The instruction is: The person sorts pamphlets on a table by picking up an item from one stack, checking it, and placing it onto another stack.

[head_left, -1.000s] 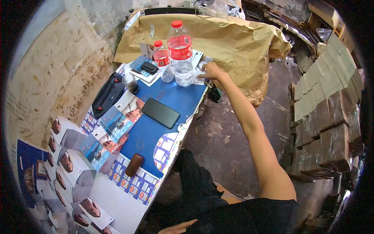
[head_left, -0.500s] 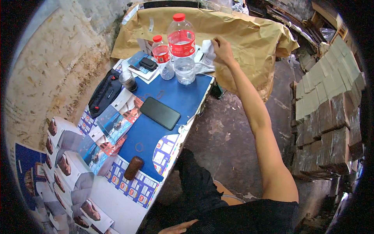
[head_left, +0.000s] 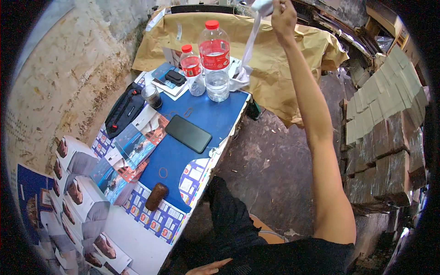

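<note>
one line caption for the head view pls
Right hand lifts a white strip above two bottles on a blue table.

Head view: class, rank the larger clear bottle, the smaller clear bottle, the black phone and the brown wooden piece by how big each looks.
1. Larger clear bottle
2. Black phone
3. Smaller clear bottle, close to the phone, so unsure
4. Brown wooden piece, though it lies nearest the camera

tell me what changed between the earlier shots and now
The right hand left the table edge beside the big bottle and rose high, pulling up a white strip it took hold of; the strip's lower end still hangs by the table corner. The left hand stayed low by the lap. The bottles, the phone, the black pouch and the printed sheets kept their places.
</note>
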The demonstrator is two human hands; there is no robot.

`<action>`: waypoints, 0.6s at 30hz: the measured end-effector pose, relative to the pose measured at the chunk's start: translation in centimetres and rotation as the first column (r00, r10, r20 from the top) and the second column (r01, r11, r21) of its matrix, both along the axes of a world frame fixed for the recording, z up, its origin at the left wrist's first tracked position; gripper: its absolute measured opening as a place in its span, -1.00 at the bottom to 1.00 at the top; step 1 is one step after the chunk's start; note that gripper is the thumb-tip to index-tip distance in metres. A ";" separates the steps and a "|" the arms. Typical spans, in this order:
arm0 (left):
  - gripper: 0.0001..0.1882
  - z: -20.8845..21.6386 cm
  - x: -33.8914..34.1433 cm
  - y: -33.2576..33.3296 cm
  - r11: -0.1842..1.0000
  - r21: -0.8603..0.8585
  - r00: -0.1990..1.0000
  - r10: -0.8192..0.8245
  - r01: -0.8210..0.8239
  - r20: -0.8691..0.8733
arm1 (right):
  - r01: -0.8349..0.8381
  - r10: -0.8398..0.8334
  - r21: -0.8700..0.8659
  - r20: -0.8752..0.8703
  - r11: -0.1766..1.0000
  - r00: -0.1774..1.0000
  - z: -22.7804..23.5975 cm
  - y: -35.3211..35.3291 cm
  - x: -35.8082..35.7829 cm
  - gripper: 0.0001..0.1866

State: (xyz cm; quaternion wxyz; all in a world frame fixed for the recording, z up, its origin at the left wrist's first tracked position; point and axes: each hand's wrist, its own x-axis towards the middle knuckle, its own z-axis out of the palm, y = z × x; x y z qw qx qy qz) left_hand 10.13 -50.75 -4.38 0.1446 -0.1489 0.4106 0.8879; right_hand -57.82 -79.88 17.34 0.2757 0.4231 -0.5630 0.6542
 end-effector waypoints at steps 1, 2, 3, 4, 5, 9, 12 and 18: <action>-0.23 0.5 0.1 0.4 0.999 -0.018 0.999 0.030 -0.031 -0.039 | -0.094 0.083 -0.105 -0.099 0.990 0.992 2.4 0.1 0.0 -0.83; -0.24 0.7 -0.2 0.4 0.998 -0.030 0.995 0.059 -0.062 -0.075 | -0.092 0.082 -0.102 -0.101 0.991 0.992 3.6 0.5 0.2 -0.83; -0.25 1.1 -0.5 0.4 0.993 -0.044 0.988 0.099 -0.105 -0.121 | -0.088 0.082 -0.103 -0.066 0.991 0.994 5.1 0.8 0.5 -0.81; -0.26 1.6 -0.9 0.5 0.985 -0.067 0.974 0.149 -0.162 -0.173 | -0.088 0.085 -0.108 -0.032 0.990 0.996 6.5 0.9 0.9 -0.78; -0.28 2.0 -1.4 0.5 0.971 -0.084 0.952 0.197 -0.222 -0.235 | -0.194 0.198 -0.186 0.003 0.963 0.980 7.7 0.9 0.9 -0.78; -0.32 3.6 -3.1 1.4 0.880 -0.100 0.791 0.360 -0.464 -0.495 | -0.270 0.246 -0.230 -0.128 0.935 0.961 11.5 1.5 0.7 -0.80; -0.34 3.6 -4.1 1.7 0.837 -0.082 0.711 0.403 -0.541 -0.577 | -0.320 0.286 -0.229 -0.172 0.919 0.943 14.0 2.2 0.7 -0.84; -0.24 7.2 -4.2 0.9 0.886 -0.149 0.861 0.367 -0.439 -0.351 | -0.301 0.241 -0.244 -0.248 0.922 0.938 18.3 3.9 4.5 -0.87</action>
